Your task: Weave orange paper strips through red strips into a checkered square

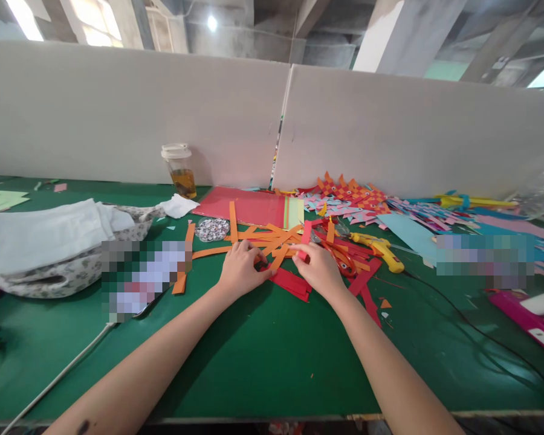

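My left hand (241,266) rests with curled fingers on a pile of orange paper strips (272,238), its fingertips pressed on them. My right hand (318,266) pinches an upright red paper strip (305,232). More red strips (292,283) lie flat on the green table (263,356) between and just in front of both hands. Red-handled scissors (340,254) lie right of my right hand.
A yellow glue gun (381,249) with a black cord lies to the right. Woven paper pieces (349,192) and coloured sheets are piled at the back right. A jar of tea (181,172), a dish of googly eyes (212,229) and a cloth bag (49,248) lie left.
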Demonstrator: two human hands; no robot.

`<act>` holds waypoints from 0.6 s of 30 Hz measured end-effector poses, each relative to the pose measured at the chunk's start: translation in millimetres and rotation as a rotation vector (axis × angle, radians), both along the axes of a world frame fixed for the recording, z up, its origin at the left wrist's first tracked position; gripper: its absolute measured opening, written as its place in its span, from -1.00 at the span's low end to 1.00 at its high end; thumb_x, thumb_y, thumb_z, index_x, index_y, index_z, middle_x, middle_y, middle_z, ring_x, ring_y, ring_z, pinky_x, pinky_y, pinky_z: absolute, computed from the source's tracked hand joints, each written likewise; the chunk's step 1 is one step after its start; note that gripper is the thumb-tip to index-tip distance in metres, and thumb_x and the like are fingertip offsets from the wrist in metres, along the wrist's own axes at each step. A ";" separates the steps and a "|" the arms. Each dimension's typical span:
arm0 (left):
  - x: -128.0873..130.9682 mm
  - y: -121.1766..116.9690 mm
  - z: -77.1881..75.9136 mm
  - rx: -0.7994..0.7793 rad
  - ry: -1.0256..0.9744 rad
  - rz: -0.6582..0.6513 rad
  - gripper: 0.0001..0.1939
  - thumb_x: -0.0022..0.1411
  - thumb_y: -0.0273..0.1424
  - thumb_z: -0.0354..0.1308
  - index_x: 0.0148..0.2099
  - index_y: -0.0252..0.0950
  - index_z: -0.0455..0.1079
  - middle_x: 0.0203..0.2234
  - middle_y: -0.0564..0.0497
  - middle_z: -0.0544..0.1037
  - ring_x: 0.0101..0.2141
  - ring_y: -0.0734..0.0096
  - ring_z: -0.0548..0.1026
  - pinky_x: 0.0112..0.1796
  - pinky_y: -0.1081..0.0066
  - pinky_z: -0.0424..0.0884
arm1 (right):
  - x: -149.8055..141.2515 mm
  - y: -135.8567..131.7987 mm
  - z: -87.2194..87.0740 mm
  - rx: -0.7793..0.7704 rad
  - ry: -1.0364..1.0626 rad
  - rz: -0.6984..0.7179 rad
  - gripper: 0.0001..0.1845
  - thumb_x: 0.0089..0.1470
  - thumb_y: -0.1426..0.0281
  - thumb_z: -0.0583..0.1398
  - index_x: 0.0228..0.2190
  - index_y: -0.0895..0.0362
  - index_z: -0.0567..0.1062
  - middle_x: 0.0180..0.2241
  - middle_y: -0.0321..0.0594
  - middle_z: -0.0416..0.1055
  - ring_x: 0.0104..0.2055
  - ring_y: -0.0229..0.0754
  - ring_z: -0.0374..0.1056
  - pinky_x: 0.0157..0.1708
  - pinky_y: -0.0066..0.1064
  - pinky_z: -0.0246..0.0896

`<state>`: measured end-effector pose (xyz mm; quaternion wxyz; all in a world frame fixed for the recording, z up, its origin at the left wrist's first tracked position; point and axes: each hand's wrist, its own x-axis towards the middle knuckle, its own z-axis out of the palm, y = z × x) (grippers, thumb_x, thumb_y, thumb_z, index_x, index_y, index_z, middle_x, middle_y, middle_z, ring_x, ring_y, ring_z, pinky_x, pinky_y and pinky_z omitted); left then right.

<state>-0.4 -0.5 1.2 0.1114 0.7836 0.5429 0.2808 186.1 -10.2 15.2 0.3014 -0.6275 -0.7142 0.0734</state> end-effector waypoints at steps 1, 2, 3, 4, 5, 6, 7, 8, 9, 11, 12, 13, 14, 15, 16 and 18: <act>0.4 -0.3 0.1 -0.016 0.004 -0.010 -0.71 -0.10 -0.12 0.22 -0.39 -0.22 0.45 -0.33 -0.02 0.35 -0.23 0.23 0.31 -0.21 0.28 0.25 | -1.6 -1.3 -0.1 -0.038 -0.083 0.026 -0.75 -0.05 0.38 0.11 -0.28 0.04 0.49 -0.28 -0.22 0.42 -0.34 -0.17 0.33 -0.37 -0.38 0.16; 0.7 -0.6 0.2 -0.034 0.004 -0.016 -0.72 -0.09 -0.12 0.22 -0.40 -0.21 0.45 -0.35 -0.02 0.35 -0.23 0.23 0.31 -0.22 0.28 0.25 | -3.0 -2.7 0.0 -0.061 -0.144 0.054 -0.77 -0.06 0.34 0.13 -0.29 0.02 0.49 -0.28 -0.23 0.43 -0.33 -0.17 0.34 -0.38 -0.39 0.15; 1.0 -0.8 0.3 -0.053 0.002 -0.021 -0.74 -0.08 -0.12 0.21 -0.42 -0.20 0.46 -0.36 -0.01 0.35 -0.24 0.23 0.32 -0.22 0.29 0.25 | -4.2 -4.0 0.5 -0.074 -0.182 0.083 -0.78 -0.07 0.28 0.16 -0.32 0.02 0.49 -0.30 -0.24 0.43 -0.32 -0.15 0.34 -0.38 -0.39 0.14; 1.3 -0.9 0.3 -0.069 -0.002 -0.022 -0.74 -0.07 -0.12 0.20 -0.44 -0.20 0.46 -0.38 -0.01 0.35 -0.24 0.24 0.32 -0.23 0.29 0.25 | -4.9 -5.2 1.0 -0.085 -0.202 0.108 -0.77 -0.10 0.21 0.19 -0.35 0.02 0.49 -0.32 -0.25 0.43 -0.30 -0.14 0.34 -0.38 -0.40 0.13; 1.5 -1.0 0.3 -0.079 -0.006 -0.021 -0.74 -0.07 -0.12 0.20 -0.44 -0.20 0.46 -0.38 -0.01 0.36 -0.24 0.24 0.32 -0.23 0.29 0.25 | -5.3 -6.0 1.7 -0.098 -0.211 0.123 -0.73 -0.14 0.15 0.21 -0.37 0.02 0.48 -0.34 -0.26 0.43 -0.29 -0.13 0.33 -0.38 -0.40 0.13; 1.7 -1.0 0.1 -0.084 -0.009 -0.017 -0.75 -0.07 -0.13 0.20 -0.44 -0.20 0.46 -0.38 -0.01 0.36 -0.24 0.24 0.32 -0.23 0.30 0.25 | -5.4 -6.5 2.2 -0.112 -0.215 0.130 -0.70 -0.17 0.11 0.22 -0.40 0.03 0.47 -0.36 -0.27 0.43 -0.28 -0.13 0.33 -0.38 -0.40 0.12; 1.8 -1.1 -0.1 -0.083 -0.011 -0.011 -0.75 -0.07 -0.13 0.21 -0.42 -0.21 0.46 -0.37 -0.01 0.36 -0.24 0.24 0.32 -0.23 0.30 0.25 | -5.2 -6.8 2.7 -0.127 -0.218 0.131 -0.69 -0.18 0.09 0.23 -0.42 0.03 0.47 -0.36 -0.27 0.43 -0.27 -0.12 0.33 -0.38 -0.39 0.12; 1.9 -1.1 -0.5 -0.079 -0.013 -0.004 -0.74 -0.08 -0.14 0.22 -0.39 -0.21 0.46 -0.36 -0.01 0.37 -0.24 0.25 0.32 -0.23 0.30 0.25 | -4.9 -6.8 2.9 -0.141 -0.220 0.130 -0.69 -0.19 0.08 0.23 -0.44 0.04 0.46 -0.35 -0.27 0.43 -0.26 -0.12 0.33 -0.38 -0.39 0.11; 2.0 -1.1 -0.9 -0.076 -0.014 0.000 -0.73 -0.08 -0.15 0.22 -0.36 -0.21 0.45 -0.35 -0.01 0.37 -0.24 0.25 0.32 -0.22 0.30 0.25 | -4.6 -6.7 3.1 -0.154 -0.219 0.131 -0.69 -0.18 0.08 0.23 -0.45 0.04 0.46 -0.34 -0.27 0.43 -0.26 -0.12 0.33 -0.38 -0.39 0.11; 2.0 -1.0 -1.8 -0.072 -0.014 -0.003 -0.71 -0.08 -0.15 0.22 -0.33 -0.21 0.45 -0.33 -0.01 0.37 -0.23 0.25 0.31 -0.21 0.30 0.24 | -4.5 -6.3 3.1 -0.175 -0.210 0.147 -0.72 -0.14 0.10 0.21 -0.46 0.04 0.46 -0.33 -0.27 0.43 -0.24 -0.12 0.32 -0.38 -0.39 0.09; 2.0 -0.7 -2.1 -0.070 -0.014 -0.009 -0.72 -0.08 -0.15 0.22 -0.33 -0.21 0.45 -0.33 -0.01 0.37 -0.22 0.25 0.31 -0.21 0.30 0.24 | -4.7 -6.1 3.1 -0.182 -0.205 0.153 -0.74 -0.12 0.11 0.20 -0.46 0.04 0.47 -0.33 -0.26 0.44 -0.23 -0.12 0.32 -0.37 -0.39 0.09; 2.1 -0.4 -2.4 -0.070 -0.015 -0.019 -0.72 -0.07 -0.15 0.22 -0.33 -0.20 0.45 -0.33 -0.01 0.37 -0.21 0.24 0.31 -0.21 0.30 0.24 | -5.0 -5.8 3.0 -0.191 -0.201 0.155 -0.75 -0.11 0.12 0.20 -0.46 0.04 0.47 -0.33 -0.26 0.44 -0.24 -0.12 0.32 -0.37 -0.39 0.09; 2.3 0.0 -2.6 -0.073 -0.017 -0.028 -0.73 -0.07 -0.16 0.22 -0.34 -0.20 0.45 -0.33 0.00 0.38 -0.21 0.24 0.30 -0.21 0.30 0.24 | -5.4 -5.6 2.9 -0.201 -0.198 0.155 -0.75 -0.11 0.13 0.20 -0.46 0.04 0.47 -0.33 -0.25 0.44 -0.24 -0.13 0.32 -0.36 -0.39 0.09; 2.5 0.4 -2.7 -0.076 -0.023 -0.035 -0.74 -0.08 -0.17 0.23 -0.35 -0.20 0.45 -0.33 0.00 0.38 -0.20 0.25 0.30 -0.21 0.30 0.24 | -5.8 -5.2 2.8 -0.212 -0.195 0.152 -0.76 -0.11 0.14 0.20 -0.47 0.05 0.47 -0.34 -0.25 0.44 -0.26 -0.13 0.32 -0.36 -0.39 0.09; 2.7 0.8 -2.8 -0.081 -0.032 -0.040 -0.76 -0.08 -0.18 0.24 -0.37 -0.21 0.44 -0.34 0.01 0.38 -0.21 0.25 0.31 -0.22 0.31 0.24 | -6.0 -4.9 2.4 -0.219 -0.191 0.147 -0.76 -0.12 0.15 0.21 -0.47 0.06 0.47 -0.34 -0.25 0.44 -0.27 -0.14 0.32 -0.37 -0.39 0.09; 3.5 1.3 -3.1 -0.088 -0.065 -0.055 -0.79 -0.10 -0.23 0.26 -0.40 -0.22 0.42 -0.35 0.02 0.40 -0.24 0.29 0.32 -0.24 0.33 0.24 | -6.0 -4.0 1.3 -0.216 -0.180 0.137 -0.78 -0.13 0.17 0.22 -0.49 0.07 0.46 -0.36 -0.24 0.44 -0.28 -0.14 0.32 -0.37 -0.39 0.09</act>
